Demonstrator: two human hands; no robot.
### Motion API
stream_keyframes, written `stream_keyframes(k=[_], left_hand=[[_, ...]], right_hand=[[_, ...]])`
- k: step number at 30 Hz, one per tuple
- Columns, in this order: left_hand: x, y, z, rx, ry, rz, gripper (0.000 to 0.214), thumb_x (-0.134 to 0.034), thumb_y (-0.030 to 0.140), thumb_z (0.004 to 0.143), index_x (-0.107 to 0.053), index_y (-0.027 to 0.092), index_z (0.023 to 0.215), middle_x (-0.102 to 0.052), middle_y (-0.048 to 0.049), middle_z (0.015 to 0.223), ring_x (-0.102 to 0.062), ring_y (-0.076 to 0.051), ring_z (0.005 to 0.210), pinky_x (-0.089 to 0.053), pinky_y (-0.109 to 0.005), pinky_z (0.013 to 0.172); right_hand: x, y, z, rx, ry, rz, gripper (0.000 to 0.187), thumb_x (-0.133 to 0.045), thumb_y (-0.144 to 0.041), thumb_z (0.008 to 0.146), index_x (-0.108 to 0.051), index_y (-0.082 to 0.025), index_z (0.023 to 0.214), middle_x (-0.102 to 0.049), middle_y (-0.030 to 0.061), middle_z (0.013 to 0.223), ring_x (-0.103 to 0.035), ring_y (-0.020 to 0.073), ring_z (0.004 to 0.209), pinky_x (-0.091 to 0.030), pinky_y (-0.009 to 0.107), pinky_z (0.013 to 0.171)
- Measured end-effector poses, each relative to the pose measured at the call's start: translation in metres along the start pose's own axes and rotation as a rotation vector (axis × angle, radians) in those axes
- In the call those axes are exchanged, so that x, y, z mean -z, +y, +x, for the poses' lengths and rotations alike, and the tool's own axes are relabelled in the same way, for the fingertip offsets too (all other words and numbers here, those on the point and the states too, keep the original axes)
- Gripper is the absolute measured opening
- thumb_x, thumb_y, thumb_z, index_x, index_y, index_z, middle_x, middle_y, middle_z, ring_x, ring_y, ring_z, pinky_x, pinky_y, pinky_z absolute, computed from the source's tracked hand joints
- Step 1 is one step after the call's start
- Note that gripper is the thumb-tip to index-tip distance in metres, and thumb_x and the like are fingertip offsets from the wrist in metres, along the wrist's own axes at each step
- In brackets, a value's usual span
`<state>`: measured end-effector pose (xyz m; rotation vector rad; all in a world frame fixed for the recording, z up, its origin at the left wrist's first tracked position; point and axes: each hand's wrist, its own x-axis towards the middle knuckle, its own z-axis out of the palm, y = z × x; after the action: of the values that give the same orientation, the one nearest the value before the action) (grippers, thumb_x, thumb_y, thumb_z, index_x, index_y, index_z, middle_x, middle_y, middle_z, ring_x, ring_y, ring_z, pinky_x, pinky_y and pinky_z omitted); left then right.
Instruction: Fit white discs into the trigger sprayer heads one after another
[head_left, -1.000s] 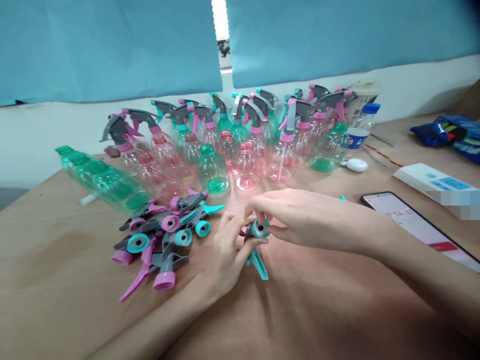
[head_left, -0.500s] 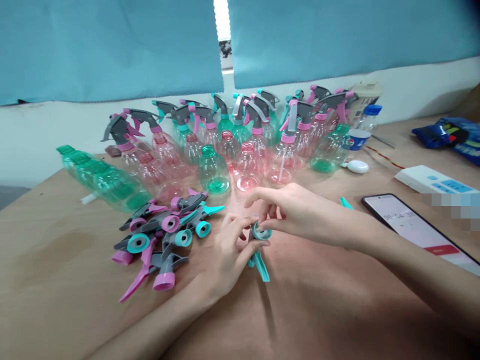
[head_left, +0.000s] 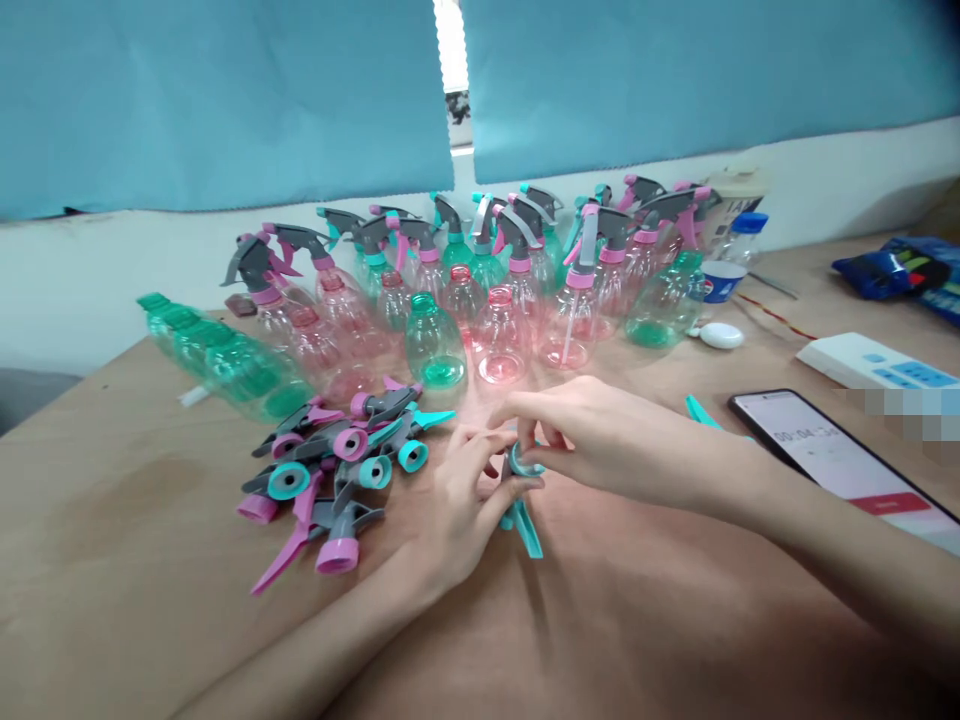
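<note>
My left hand [head_left: 469,490] grips a grey and teal trigger spray head [head_left: 529,535], its collar turned up and its teal trigger pointing down toward me. Over that collar, my right hand [head_left: 570,430] has its thumb and fingertips pinched together at the opening. Whatever the pinch holds, if anything, is hidden. Left of my hands lies a pile of loose spray heads [head_left: 337,555] with pink and teal collars. Behind them stand open bottles, among them a green bottle [head_left: 435,345] and a pink bottle [head_left: 501,340].
Several bottles with spray heads fitted [head_left: 517,255] crowd the back. A row of green bottles [head_left: 225,355] is at the left. On the right are a phone [head_left: 810,430], a white power strip [head_left: 877,365], a paper cup [head_left: 721,283] and a blue packet [head_left: 892,270].
My right fingertips have dipped slightly into the collar opening. My left hand keeps hold of the spray head. The whole view has shifted a little.
</note>
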<state>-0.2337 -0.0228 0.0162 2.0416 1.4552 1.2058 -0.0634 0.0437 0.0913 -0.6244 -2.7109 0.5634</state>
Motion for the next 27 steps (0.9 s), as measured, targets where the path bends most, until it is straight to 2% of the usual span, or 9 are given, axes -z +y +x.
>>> stream_keyframes(k=[3, 7, 11, 14, 16, 19, 22, 25, 27], left_hand=[[-0.002, 0.002, -0.001, -0.009, -0.009, -0.012, 0.02, -0.061, 0.024, 0.083, -0.059, 0.021, 0.103, -0.059, -0.0026, 0.088, -0.054, -0.016, 0.073, -0.047, -0.029, 0.066], [-0.002, 0.006, -0.002, -0.019, -0.039, -0.003, 0.023, -0.064, 0.022, 0.082, -0.057, 0.021, 0.104, -0.06, -0.0028, 0.089, -0.054, -0.017, 0.076, -0.047, -0.029, 0.066], [0.014, 0.012, -0.004, -0.108, -0.029, 0.086, 0.029, -0.069, 0.028, 0.079, -0.058, 0.02, 0.104, -0.062, -0.0019, 0.084, -0.052, -0.018, 0.079, -0.045, -0.031, 0.071], [0.041, 0.018, -0.006, -0.213, 0.019, 0.178, 0.033, -0.07, 0.029, 0.078, -0.058, 0.019, 0.107, -0.065, -0.0041, 0.089, -0.051, -0.02, 0.083, -0.045, -0.035, 0.077], [0.065, 0.019, -0.008, -0.238, 0.047, 0.288, 0.031, -0.068, 0.029, 0.08, -0.06, 0.019, 0.108, -0.066, -0.005, 0.089, -0.05, -0.021, 0.083, -0.044, -0.034, 0.075], [0.105, 0.014, -0.007, -0.133, 0.064, 0.455, 0.03, -0.068, 0.033, 0.079, -0.063, 0.022, 0.106, -0.066, -0.0042, 0.091, -0.052, -0.022, 0.085, -0.044, -0.032, 0.072], [0.141, 0.002, 0.001, -0.003, -0.028, 0.55, 0.029, -0.067, 0.042, 0.076, -0.068, 0.024, 0.1, -0.068, -0.0026, 0.086, -0.056, -0.021, 0.078, -0.043, -0.03, 0.068], [0.167, -0.01, 0.015, 0.062, -0.085, 0.67, 0.032, -0.066, 0.047, 0.076, -0.071, 0.023, 0.097, -0.068, -0.0034, 0.08, -0.058, -0.022, 0.076, -0.04, -0.03, 0.068], [0.177, -0.017, 0.023, 0.07, -0.142, 0.71, 0.035, -0.066, 0.049, 0.074, -0.071, 0.023, 0.096, -0.07, -0.0037, 0.082, -0.059, -0.022, 0.078, -0.04, -0.03, 0.069]], right_hand=[[-0.003, -0.001, -0.001, -0.049, -0.006, 0.01, 0.015, -0.05, -0.006, 0.082, -0.056, -0.02, 0.085, -0.059, -0.0033, 0.07, -0.051, 0.01, 0.061, -0.029, 0.021, 0.051], [0.004, -0.002, -0.003, -0.138, -0.038, 0.002, 0.016, -0.052, -0.014, 0.084, -0.056, -0.023, 0.097, -0.061, -0.0033, 0.073, -0.053, 0.0111, 0.062, -0.031, 0.021, 0.051], [0.014, 0.002, -0.006, -0.144, 0.075, -0.028, 0.021, -0.055, -0.026, 0.085, -0.056, -0.025, 0.106, -0.06, -0.0028, 0.071, -0.054, 0.0122, 0.058, -0.036, 0.023, 0.051], [0.016, 0.001, -0.008, -0.149, 0.17, 0.009, 0.022, -0.055, -0.027, 0.085, -0.057, -0.026, 0.107, -0.062, -0.0017, 0.073, -0.056, 0.0131, 0.058, -0.039, 0.025, 0.05], [0.014, -0.001, -0.008, -0.151, 0.187, 0.035, 0.021, -0.056, -0.029, 0.084, -0.058, -0.027, 0.105, -0.063, -0.0011, 0.075, -0.056, 0.0133, 0.058, -0.04, 0.025, 0.049], [0.006, -0.003, -0.006, -0.132, 0.12, 0.061, 0.017, -0.055, -0.032, 0.086, -0.059, -0.025, 0.101, -0.065, 0.0005, 0.081, -0.057, 0.0129, 0.06, -0.042, 0.025, 0.05], [-0.005, -0.003, -0.003, -0.137, 0.049, 0.067, 0.02, -0.053, -0.034, 0.087, -0.058, -0.023, 0.103, -0.065, 0.0027, 0.084, -0.058, 0.0134, 0.063, -0.045, 0.026, 0.054], [-0.015, 0.001, -0.001, -0.197, 0.032, 0.061, 0.034, -0.053, -0.042, 0.086, -0.053, -0.021, 0.113, -0.063, 0.0024, 0.08, -0.058, 0.0148, 0.064, -0.045, 0.028, 0.056], [-0.02, 0.004, -0.001, -0.246, 0.034, 0.057, 0.043, -0.053, -0.05, 0.085, -0.05, -0.021, 0.116, -0.063, 0.0015, 0.076, -0.058, 0.0156, 0.063, -0.044, 0.029, 0.056]])
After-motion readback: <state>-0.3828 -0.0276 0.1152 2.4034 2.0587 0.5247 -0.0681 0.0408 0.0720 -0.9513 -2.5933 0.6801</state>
